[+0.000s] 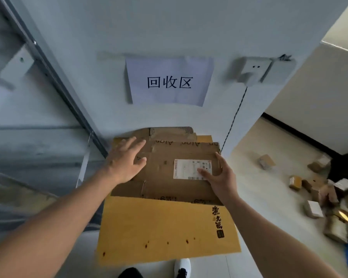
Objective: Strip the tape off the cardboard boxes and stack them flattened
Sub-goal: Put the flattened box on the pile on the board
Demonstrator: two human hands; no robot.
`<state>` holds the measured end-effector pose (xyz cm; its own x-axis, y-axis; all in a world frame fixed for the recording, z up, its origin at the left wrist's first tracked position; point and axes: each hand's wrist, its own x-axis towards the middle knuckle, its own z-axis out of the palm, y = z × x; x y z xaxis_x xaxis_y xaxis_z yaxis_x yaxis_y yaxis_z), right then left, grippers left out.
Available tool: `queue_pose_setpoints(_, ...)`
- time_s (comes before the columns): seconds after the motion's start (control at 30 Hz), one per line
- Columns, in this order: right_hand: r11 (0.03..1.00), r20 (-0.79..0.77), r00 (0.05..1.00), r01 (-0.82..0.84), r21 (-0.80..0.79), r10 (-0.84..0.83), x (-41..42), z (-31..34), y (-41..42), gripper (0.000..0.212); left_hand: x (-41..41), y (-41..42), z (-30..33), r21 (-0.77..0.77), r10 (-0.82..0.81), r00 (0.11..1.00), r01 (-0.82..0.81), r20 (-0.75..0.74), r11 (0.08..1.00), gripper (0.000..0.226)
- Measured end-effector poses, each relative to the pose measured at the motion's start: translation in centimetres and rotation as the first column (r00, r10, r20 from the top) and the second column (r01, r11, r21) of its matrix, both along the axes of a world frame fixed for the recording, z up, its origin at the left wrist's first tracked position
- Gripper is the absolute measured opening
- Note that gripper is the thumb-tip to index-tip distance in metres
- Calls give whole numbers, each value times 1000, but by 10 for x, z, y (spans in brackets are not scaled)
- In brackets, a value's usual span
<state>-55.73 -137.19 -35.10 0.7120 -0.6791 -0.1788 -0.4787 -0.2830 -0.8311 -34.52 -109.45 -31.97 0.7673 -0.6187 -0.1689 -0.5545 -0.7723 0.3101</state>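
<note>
A flattened brown cardboard box (163, 183) with a white shipping label (186, 168) lies on top of a stack by the wall. Under it is a large flattened yellow box (161, 227) with black characters, and more brown cardboard (173, 132) shows behind. My left hand (127, 159) lies flat with spread fingers on the brown box's left part. My right hand (219, 175) touches the box's right edge, thumb on the label, fingers straight.
A paper sign (169, 81) hangs on the white wall above the stack, beside a wall socket (249, 71) with a dangling cord. Several small taped boxes (319, 197) lie scattered on the floor at right. A metal-framed door stands at left. My shoe (182, 266) shows below.
</note>
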Motion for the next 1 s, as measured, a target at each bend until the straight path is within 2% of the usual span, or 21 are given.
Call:
queue_pose_setpoints(0.17,998,-48,998,-45,39,47,49,-26,-36,98,20,-24,-24,39,65,997,-64,-32,997,69)
queue_pose_setpoints(0.4,996,-79,994,-72,56,76,113,-72,-51,95,44,-52,-96,113,20,989,-3,-148,994,71)
queue_pose_setpoints(0.53,994,-113,988,-101,35,104,140,-88,-64,93,60,-72,-130,155,-11,988,34,-152,987,69)
queue_pose_setpoints(0.7,989,-213,966,-148,9,146,154,-108,-77,93,75,-87,-151,205,-5,975,52,-223,977,70)
queue_pose_setpoints(0.9,976,-356,919,-207,-66,171,170,-126,-87,90,98,-95,-162,264,-67,975,123,-211,957,71)
queue_pose_setpoints(1.0,958,-487,859,-254,-133,159,179,-131,-82,89,106,-100,-168,275,-71,976,128,-208,953,72)
